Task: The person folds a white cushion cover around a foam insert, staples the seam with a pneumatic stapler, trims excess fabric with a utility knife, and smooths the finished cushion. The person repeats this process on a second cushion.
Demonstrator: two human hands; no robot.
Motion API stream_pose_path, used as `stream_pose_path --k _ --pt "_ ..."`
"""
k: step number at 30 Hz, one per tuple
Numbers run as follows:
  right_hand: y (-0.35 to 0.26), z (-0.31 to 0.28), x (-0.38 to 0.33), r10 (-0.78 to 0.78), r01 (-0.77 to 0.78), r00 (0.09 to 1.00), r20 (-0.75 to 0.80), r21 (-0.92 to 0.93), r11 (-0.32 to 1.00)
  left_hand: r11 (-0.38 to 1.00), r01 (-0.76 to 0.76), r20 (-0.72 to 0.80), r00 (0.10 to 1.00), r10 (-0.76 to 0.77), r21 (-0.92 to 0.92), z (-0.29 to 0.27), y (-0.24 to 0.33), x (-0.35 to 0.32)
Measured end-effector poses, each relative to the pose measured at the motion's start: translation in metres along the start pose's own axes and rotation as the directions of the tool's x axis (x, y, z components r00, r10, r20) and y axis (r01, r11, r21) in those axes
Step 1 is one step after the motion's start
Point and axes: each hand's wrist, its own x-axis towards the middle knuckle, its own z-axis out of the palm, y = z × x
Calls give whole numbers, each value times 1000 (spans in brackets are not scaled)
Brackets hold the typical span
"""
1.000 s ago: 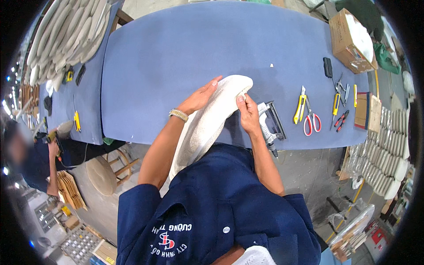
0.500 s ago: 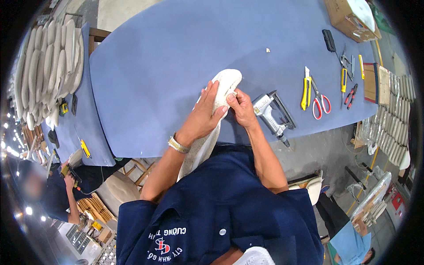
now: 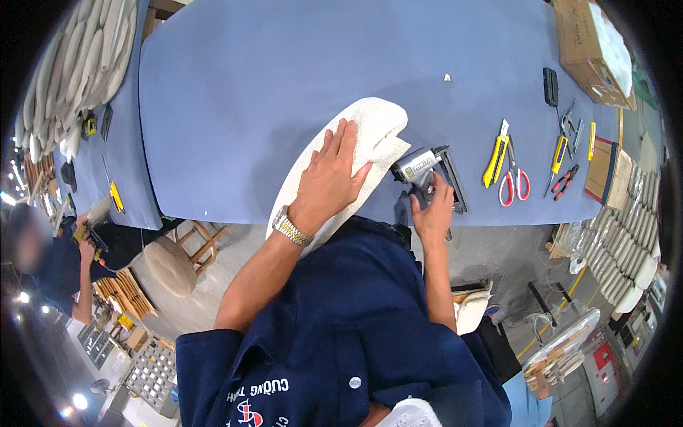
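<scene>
A long, curved, off-white fabric-covered pad (image 3: pixel 380 117) lies slanted over the front edge of the blue table, its rounded end pointing away from me. Near that end, on its right side, the fabric has a notch and a loose flap. My left hand (image 3: pixel 329 171) lies flat on the pad, fingers stretched out and thumb apart. Just right of the pad is a silver and black staple gun (image 3: pixel 418 165). My right hand (image 3: pixel 432 206) is at its handle, fingers on one side and thumb on the other; the palm side is hidden.
Right on the blue table (image 3: pixel 235 107) lie a yellow utility knife (image 3: pixel 496 156), red-handled scissors (image 3: pixel 514 186), a yellow screwdriver (image 3: pixel 559 156) and pliers (image 3: pixel 565 182). A cardboard box (image 3: pixel 587 50) stands far right. Stacked pads (image 3: pixel 78 64) are far left; a co-worker (image 3: pixel 53 263) is at lower left.
My right hand has let go of the pad's edge and moved right and nearer, to the staple gun. The pad now lies flatter, its broad face up under my left hand.
</scene>
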Motion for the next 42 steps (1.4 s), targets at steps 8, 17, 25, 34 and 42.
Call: stream_pose_path --k 8,17,25,34,42 --pt "-12 -23 42 5 -17 990 138 84 996 999 -39 -70 997 42 35 9 1 -2" --pt "-63 -102 34 -330 139 934 137 712 688 999 -37 -52 998 38 28 8 2 -4" --pt "-78 -90 52 -426 204 885 187 666 718 997 -15 22 1000 16 -69 0 0 0" --pt "-101 -100 65 -296 25 885 359 599 801 994 40 85 996 -31 -103 -5 6 1" --pt "-95 -96 55 -400 185 886 237 610 770 991 34 83 996 -24 -131 -11 2 3"
